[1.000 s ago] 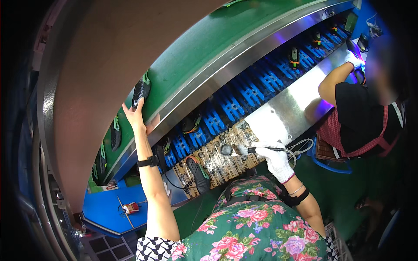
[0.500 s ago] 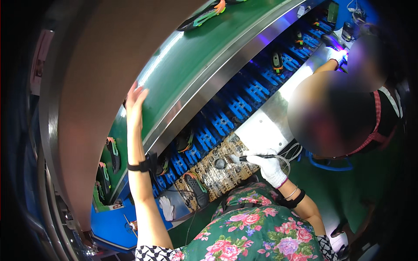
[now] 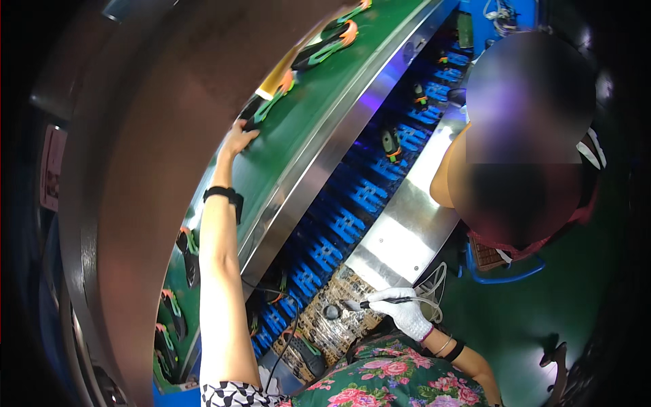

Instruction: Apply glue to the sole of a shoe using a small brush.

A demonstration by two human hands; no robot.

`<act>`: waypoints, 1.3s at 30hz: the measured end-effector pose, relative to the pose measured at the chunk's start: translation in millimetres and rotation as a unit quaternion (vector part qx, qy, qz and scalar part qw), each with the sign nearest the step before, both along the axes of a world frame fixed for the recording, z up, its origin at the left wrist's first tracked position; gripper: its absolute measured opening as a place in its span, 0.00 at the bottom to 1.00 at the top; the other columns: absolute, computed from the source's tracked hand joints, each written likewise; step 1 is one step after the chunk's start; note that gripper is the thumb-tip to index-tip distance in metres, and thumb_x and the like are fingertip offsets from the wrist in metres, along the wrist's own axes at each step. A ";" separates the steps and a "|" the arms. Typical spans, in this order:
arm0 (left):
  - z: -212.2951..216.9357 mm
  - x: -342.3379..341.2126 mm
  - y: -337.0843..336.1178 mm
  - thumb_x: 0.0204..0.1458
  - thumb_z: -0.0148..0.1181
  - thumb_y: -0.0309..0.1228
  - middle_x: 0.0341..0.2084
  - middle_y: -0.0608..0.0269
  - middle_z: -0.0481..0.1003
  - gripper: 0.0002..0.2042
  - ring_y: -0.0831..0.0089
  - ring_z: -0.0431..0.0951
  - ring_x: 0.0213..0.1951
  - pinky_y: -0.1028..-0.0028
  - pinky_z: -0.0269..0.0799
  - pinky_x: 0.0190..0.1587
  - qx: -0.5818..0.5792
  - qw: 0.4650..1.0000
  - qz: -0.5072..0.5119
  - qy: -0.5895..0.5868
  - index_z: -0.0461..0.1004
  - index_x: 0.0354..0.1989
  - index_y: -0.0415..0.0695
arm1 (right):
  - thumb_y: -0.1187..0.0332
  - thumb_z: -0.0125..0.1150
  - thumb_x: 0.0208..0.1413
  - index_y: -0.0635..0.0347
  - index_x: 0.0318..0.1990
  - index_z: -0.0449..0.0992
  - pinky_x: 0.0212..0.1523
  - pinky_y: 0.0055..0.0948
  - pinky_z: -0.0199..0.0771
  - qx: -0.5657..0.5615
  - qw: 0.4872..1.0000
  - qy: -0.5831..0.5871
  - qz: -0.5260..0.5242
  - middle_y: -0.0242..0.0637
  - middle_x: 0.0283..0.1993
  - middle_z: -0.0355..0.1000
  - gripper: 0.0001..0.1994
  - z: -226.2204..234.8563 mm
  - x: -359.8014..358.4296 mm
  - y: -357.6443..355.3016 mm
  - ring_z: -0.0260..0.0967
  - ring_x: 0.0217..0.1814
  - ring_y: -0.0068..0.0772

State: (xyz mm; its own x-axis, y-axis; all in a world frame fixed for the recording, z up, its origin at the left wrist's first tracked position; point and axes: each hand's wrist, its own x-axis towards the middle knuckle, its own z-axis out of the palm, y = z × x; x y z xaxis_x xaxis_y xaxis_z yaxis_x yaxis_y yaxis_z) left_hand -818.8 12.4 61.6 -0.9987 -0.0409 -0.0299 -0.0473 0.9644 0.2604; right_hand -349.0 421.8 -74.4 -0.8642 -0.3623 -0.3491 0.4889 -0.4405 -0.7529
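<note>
On the green belt, at the upper left, my bare left hand closes its fingers round the near end of a dark shoe sole with green and orange edging. Part of that sole hides behind a brown cover. My right hand, in a white glove, grips a thin black-handled brush with a pale cord or tube. Its bristles point at a small round dark pot on the tape-covered bench. Beside the pot, close to my body, rests another dark sole.
The brown machine cover overhangs the green belt. Blue slatted carriers run alongside a metal rail, bearing soles. More soles lie at the belt's near end. A co-worker sits at the right by a blue stool.
My left hand has moved forward along the belt and taken hold of a sole; its fingers were spread before. My right hand keeps the brush near the pot. The view has shifted.
</note>
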 end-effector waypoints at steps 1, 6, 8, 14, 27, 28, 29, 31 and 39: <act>7.3 1.3 -0.5 0.46 0.72 0.42 0.29 0.60 0.77 0.25 0.71 0.77 0.26 0.68 0.72 0.30 0.060 0.997 0.022 -0.049 0.75 0.49 0.40 | 0.74 0.69 0.55 0.64 0.43 0.86 0.52 0.26 0.77 0.005 1.000 -0.002 -0.001 0.39 0.44 0.83 0.09 -2.7 -1.3 0.2 0.79 0.46 0.26; 49.0 73.3 7.9 0.57 0.67 0.47 0.29 0.71 0.70 0.18 0.77 0.77 0.28 0.74 0.78 0.30 0.230 0.969 0.087 -0.017 0.72 0.45 0.48 | 0.74 0.67 0.57 0.65 0.46 0.85 0.53 0.25 0.76 -0.004 1.000 0.008 0.004 0.39 0.46 0.83 0.11 2.7 -5.4 -1.9 0.78 0.48 0.25; 54.4 100.1 6.5 0.58 0.66 0.45 0.29 0.71 0.68 0.15 0.75 0.78 0.30 0.73 0.79 0.34 0.391 0.915 0.099 -0.006 0.71 0.42 0.49 | 0.73 0.67 0.57 0.65 0.47 0.84 0.52 0.26 0.76 0.016 1.000 0.017 0.002 0.39 0.47 0.83 0.11 7.7 -11.1 -3.5 0.77 0.48 0.25; 94.9 289.8 -18.3 0.59 0.61 0.27 0.36 0.73 0.66 0.05 0.76 0.72 0.41 0.75 0.75 0.46 0.399 0.874 0.176 0.216 0.71 0.33 0.47 | 0.74 0.65 0.61 0.67 0.51 0.82 0.53 0.26 0.78 0.006 0.995 0.093 0.031 0.39 0.48 0.82 0.12 7.3 -1.6 -16.3 0.77 0.50 0.26; -61.5 543.3 46.2 0.58 0.61 0.35 0.42 0.58 0.82 0.16 0.68 0.83 0.40 0.67 0.80 0.48 0.678 0.659 0.325 0.028 0.78 0.51 0.40 | 0.80 0.57 0.54 0.50 0.45 0.85 0.36 0.28 0.69 0.326 0.813 0.477 -0.074 0.31 0.40 0.83 0.16 85.9 3.3 -39.2 0.78 0.41 0.30; -81.0 550.4 56.9 0.59 0.60 0.37 0.38 0.59 0.83 0.14 0.67 0.84 0.38 0.67 0.80 0.48 0.720 0.603 0.343 -0.017 0.78 0.48 0.42 | 0.82 0.56 0.52 0.52 0.45 0.85 0.36 0.28 0.73 0.284 0.850 0.444 -0.020 0.37 0.44 0.83 0.17 76.0 10.3 -41.3 0.79 0.45 0.34; -94.5 558.7 68.9 0.60 0.60 0.40 0.41 0.57 0.82 0.17 0.65 0.84 0.41 0.64 0.80 0.50 0.750 0.561 0.348 -0.047 0.77 0.51 0.42 | 0.81 0.57 0.54 0.56 0.48 0.84 0.48 0.32 0.74 0.284 0.832 0.477 0.003 0.41 0.49 0.81 0.16 81.0 12.8 -45.6 0.78 0.50 0.39; -102.9 570.5 95.6 0.61 0.58 0.46 0.49 0.52 0.79 0.24 0.61 0.82 0.49 0.60 0.77 0.56 0.802 0.490 0.334 -0.070 0.74 0.57 0.41 | 0.80 0.61 0.57 0.63 0.51 0.82 0.58 0.36 0.76 0.243 0.814 0.527 0.029 0.44 0.54 0.79 0.15 97.9 13.8 -55.6 0.78 0.54 0.42; -128.7 630.4 131.5 0.48 0.27 0.83 0.56 0.34 0.73 0.58 0.40 0.73 0.60 0.48 0.66 0.65 0.905 0.302 0.144 -0.262 0.63 0.68 0.39 | 0.79 0.67 0.51 0.62 0.40 0.85 0.51 0.35 0.80 0.095 0.917 0.385 0.029 0.46 0.48 0.81 0.09 102.0 32.2 -83.0 0.80 0.49 0.38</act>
